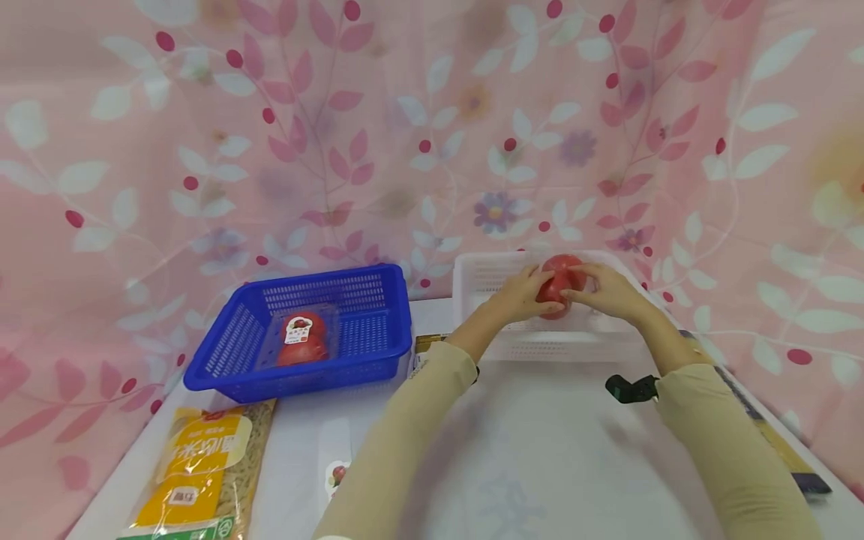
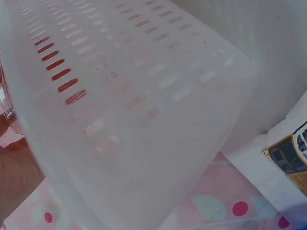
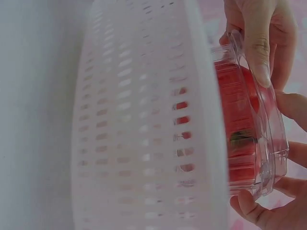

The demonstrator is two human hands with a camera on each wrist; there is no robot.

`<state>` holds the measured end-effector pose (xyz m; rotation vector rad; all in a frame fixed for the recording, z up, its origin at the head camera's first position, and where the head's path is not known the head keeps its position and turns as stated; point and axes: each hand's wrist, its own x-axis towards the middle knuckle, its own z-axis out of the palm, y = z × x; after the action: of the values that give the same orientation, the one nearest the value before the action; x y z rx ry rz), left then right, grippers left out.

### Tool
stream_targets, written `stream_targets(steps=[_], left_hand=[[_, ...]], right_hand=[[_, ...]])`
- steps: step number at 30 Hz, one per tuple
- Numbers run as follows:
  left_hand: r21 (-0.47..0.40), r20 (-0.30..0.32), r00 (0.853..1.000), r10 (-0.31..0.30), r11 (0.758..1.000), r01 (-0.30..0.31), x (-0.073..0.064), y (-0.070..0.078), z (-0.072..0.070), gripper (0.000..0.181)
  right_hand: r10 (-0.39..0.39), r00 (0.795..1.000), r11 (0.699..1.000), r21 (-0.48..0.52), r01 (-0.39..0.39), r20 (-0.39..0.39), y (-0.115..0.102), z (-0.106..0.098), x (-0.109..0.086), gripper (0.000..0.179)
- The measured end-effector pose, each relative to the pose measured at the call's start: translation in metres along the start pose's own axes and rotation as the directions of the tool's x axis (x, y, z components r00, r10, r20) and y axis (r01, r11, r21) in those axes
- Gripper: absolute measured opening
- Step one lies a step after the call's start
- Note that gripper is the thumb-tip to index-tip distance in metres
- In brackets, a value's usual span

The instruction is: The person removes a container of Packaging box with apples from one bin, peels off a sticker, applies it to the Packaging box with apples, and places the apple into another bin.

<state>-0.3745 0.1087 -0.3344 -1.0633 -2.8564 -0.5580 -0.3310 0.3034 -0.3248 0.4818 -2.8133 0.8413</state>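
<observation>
Both hands grip a clear plastic box of tomatoes from its two sides, over the white basket. My left hand is on its left side, and my right hand is on its right. Seen from the right wrist, the clear box stands partly above the basket's rim, with red tomatoes and a green stem end inside. The white basket wall hides its lower part. In the left wrist view the slotted basket wall covers most of the box, and red shows through the slots.
A blue basket at the left holds another clear pack of tomatoes. In front lies a yellow-labelled bag. A pack with a round label lies beside the left sleeve. A white pack with a black-gold label sits near the white basket.
</observation>
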Motion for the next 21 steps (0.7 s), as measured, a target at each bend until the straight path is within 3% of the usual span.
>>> stream_targets(steps=[8,13,21], left_hand=[[0.114,-0.124,0.99,0.065,0.992,-0.051,-0.026,0.009,-0.031,0.069],[0.186,-0.232,0.965,0.121,0.979,-0.079,-0.052,0.007,-0.045,0.069],[0.213,-0.347,0.921,0.175,0.971,-0.104,-0.105,0.003,-0.057,0.067]], right_hand=[[-0.065,0.995,0.998,0.004,0.066,-0.071,-0.03,-0.011,-0.002,0.06],[-0.122,0.987,0.992,0.008,0.124,-0.104,-0.054,-0.009,-0.004,0.058],[-0.228,0.961,0.974,-0.024,0.227,-0.153,-0.097,-0.007,-0.016,0.054]])
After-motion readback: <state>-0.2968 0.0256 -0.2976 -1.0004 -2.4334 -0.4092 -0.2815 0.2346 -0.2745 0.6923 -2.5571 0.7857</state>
